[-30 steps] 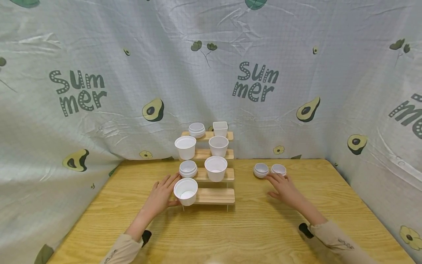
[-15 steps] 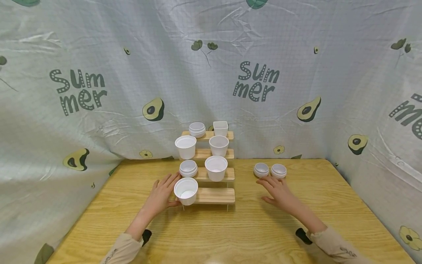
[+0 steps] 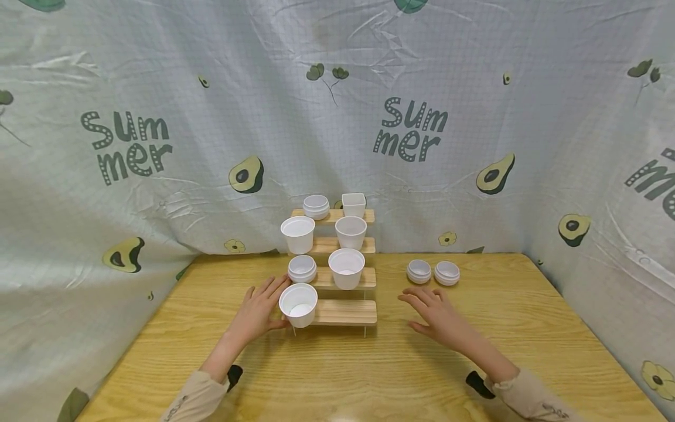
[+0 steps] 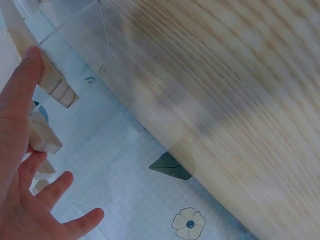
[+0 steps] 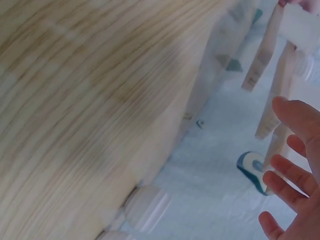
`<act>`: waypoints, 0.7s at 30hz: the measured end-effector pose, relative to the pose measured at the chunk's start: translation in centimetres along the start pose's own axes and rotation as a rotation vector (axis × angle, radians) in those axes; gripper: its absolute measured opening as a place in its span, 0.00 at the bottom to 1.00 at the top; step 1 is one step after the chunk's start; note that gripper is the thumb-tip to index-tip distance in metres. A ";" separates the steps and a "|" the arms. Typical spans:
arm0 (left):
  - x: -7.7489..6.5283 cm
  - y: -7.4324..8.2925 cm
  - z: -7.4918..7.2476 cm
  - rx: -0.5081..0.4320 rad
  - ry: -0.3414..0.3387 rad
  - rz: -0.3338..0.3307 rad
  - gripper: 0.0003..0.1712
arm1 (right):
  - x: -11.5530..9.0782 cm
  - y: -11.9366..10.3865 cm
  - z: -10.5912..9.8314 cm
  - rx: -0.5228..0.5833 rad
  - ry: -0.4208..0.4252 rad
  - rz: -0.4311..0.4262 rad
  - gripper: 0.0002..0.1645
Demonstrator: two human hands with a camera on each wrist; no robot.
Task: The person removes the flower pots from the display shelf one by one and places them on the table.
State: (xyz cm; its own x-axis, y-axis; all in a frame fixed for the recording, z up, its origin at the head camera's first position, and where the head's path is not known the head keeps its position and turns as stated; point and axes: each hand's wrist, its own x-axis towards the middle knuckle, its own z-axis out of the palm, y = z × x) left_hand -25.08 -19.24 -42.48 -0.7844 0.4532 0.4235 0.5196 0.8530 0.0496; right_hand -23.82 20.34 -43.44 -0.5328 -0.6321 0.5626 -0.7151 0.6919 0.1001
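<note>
The rack (image 3: 345, 312) has smooth, grained wooden shelves and thin supports (image 3: 365, 331) that look like clear plastic. The pots on it are smooth white plastic (image 3: 347, 271), as are the bowls (image 3: 419, 272) to its right. Beneath it, the table (image 3: 337, 375) is wood-grained with a soft sheen; behind it, the curtain (image 3: 316, 146) looks slick and creased. The sleeves (image 3: 196, 395) before it are matt cloth.

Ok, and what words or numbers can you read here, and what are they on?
"summer": left part of the cloth, over two lines.
"summer": right of the cloth's middle, over two lines.
Letters at the right edge: cut off.
Marks on left sleeve and right sleeve: too small to read.
White cups: none readable.
</note>
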 end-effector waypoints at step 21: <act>0.1 -0.1 0.2 -0.011 -0.030 -0.029 0.53 | 2.8 -5.1 1.4 0.081 0.005 -0.057 0.35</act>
State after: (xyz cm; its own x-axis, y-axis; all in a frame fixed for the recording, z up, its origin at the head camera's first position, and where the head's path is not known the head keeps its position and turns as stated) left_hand -25.31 -19.22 -42.66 -0.8088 0.4362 0.3945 0.5002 0.8629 0.0715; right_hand -22.32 14.57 -43.51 -0.4883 -0.6674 0.5623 -0.7784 0.6244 0.0652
